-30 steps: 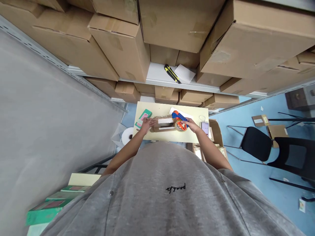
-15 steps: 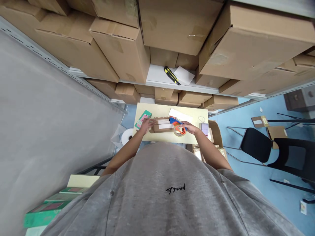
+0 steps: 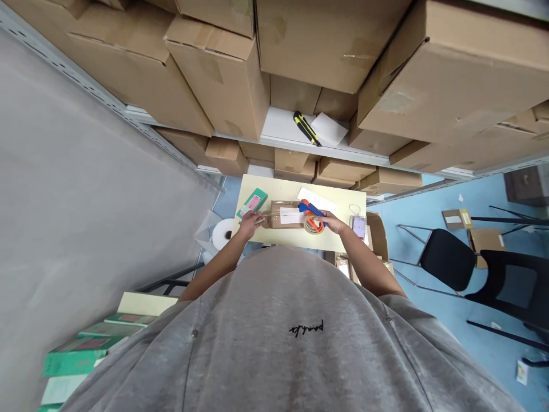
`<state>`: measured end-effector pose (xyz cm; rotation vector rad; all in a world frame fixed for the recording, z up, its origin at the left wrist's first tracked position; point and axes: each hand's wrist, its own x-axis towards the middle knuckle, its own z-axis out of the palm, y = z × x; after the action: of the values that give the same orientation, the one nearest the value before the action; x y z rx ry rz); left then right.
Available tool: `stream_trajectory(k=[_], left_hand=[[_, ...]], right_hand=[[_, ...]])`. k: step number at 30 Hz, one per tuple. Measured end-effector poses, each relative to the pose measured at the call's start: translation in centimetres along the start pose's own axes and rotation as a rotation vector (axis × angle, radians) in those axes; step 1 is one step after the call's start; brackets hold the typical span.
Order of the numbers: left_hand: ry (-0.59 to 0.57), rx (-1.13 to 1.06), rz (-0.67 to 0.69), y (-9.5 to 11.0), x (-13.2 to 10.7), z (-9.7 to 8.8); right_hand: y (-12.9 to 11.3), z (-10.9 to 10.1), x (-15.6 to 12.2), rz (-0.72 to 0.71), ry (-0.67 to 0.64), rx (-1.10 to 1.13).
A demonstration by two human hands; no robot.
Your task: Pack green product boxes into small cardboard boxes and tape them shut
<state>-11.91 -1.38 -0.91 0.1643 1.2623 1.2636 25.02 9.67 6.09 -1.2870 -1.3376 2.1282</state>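
A small brown cardboard box (image 3: 286, 222) with a white label (image 3: 291, 215) lies on the cream table (image 3: 334, 241). Glossy tape runs along its top and past its left end. At that end my left hand (image 3: 250, 224) has its fingers closed on the tape strip (image 3: 266, 216). My right hand (image 3: 332, 221) grips a blue and orange tape dispenser (image 3: 312, 209), whose roll hangs over the box's right end. Just beyond my left hand lies a green box with a pink panel (image 3: 254, 201).
Behind the table, shelves hold many cardboard boxes (image 3: 313, 46) and a yellow-black box cutter (image 3: 306, 129). A white sheet (image 3: 317, 198) and a small device with a lit screen (image 3: 358, 227) are on the table. A white roll (image 3: 222, 234) stands left; a black chair (image 3: 448, 260) stands right.
My left hand has shifted slightly left from over the box's end, its fingers now closed instead of stretched out. My right hand still holds the dispenser at the right end. The view has tilted slightly.
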Motion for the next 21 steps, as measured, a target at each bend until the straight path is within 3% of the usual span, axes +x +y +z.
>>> stream_trajectory(k=[4,8,11,14,21], left_hand=[[0.016,0.082,-0.089,-2.1,-1.2,-0.3],[0.039,0.142,-0.093,-3.5,-0.6,0.3],[0.054,0.127,-0.097,-3.7,0.5,1.0],[0.028,0.023,-0.013,-3.5,1.3,1.3],[-0.089,-0.073,0.107,-3.0,1.6,0.4]], right_hand=[[-0.4,-0.6,0.5,0.03,-0.031,-0.032],[-1.2,-0.9,0.6,0.046,-0.049,-0.08],[-2.1,-0.8,0.4,0.037,-0.052,-0.118],[-3.0,-0.7,0.0,0.03,-0.055,-0.141],[-3.3,-0.6,-0.2,0.041,-0.038,-0.163]])
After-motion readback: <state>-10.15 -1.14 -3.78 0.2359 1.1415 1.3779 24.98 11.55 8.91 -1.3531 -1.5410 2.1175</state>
